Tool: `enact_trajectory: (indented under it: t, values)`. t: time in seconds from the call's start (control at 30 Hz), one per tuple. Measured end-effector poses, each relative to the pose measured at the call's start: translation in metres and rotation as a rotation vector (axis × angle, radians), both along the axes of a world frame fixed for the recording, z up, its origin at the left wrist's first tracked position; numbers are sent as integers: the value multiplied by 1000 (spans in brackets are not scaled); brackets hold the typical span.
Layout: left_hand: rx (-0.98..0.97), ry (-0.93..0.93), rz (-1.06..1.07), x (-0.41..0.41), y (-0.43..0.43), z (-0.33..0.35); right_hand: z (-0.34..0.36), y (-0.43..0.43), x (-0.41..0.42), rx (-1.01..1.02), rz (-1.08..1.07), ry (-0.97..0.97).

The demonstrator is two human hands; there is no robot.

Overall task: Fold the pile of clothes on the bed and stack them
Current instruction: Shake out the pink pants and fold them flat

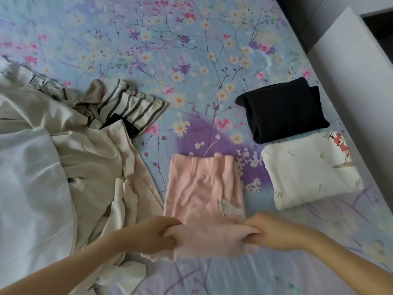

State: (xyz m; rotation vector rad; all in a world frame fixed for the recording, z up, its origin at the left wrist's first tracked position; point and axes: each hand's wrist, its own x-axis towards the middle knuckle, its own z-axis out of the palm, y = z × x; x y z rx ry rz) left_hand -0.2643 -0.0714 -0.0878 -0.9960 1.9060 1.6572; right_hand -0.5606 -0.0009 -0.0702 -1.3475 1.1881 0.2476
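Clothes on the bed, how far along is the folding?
Done: the black garment and the deer-print white garment lie folded, next to each other rather than stacked. In hand: the left hand and right hand grip the pink garment by its near edge, mid-fold. Left: the crumpled beige pile with a striped piece, then stacking everything.

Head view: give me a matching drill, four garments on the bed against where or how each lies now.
Things:
1. pink garment
2. black garment
3. white deer-print garment
4. striped garment

States:
A. unfolded, at the far edge of the beige pile on the left
B. folded, on the right, farther side
C. near edge gripped by left hand and right hand
D. folded, on the right, nearer side

Pairs: 1-C, 2-B, 3-D, 4-A
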Motion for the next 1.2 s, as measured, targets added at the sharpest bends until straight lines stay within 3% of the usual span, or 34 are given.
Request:
enact_trajectory:
  t: [0.07, 0.13, 0.2, 0.27, 0.33, 0.43, 0.53, 0.63, 0.8, 1.0, 1.1, 1.2]
  values:
    - [43, 56, 238, 10, -17, -1, -3, -16, -7, -108, -226, -45]
    - [50, 97, 612, 12, -43, -12, -19, -47, -10, -260, -474, -4]
    - [71, 118, 1003, 7, -68, -30, -47, -82, -9, -325, -689, 75]
    - [70, 101, 1199, -8, -83, -46, -81, -105, -8, -326, -799, 235]
    - [24, -24, 1186, -24, -81, -63, -105, -108, -5, -289, -847, 364]
    - [-102, -224, 1195, -36, -61, -77, -107, -92, 7, -298, -994, 403]
    - [-28, -256, 1219, -44, -42, -79, -99, -65, 31, -212, -1125, 451]
    - [16, -257, 1171, -57, -32, -76, -98, -38, 48, -98, -1161, 387]
    - [226, -42, 1173, -56, 4, -49, -68, 25, 27, -277, -1254, 255]
    - [503, -30, 818, -89, 89, -25, -32, 131, -46, -297, -1149, 246]
    - [515, -38, 856, -160, 134, -22, -28, 166, -105, -353, -1119, 345]
    - [542, -21, 954, -233, 162, -28, -37, 178, -161, -439, -1070, 564]
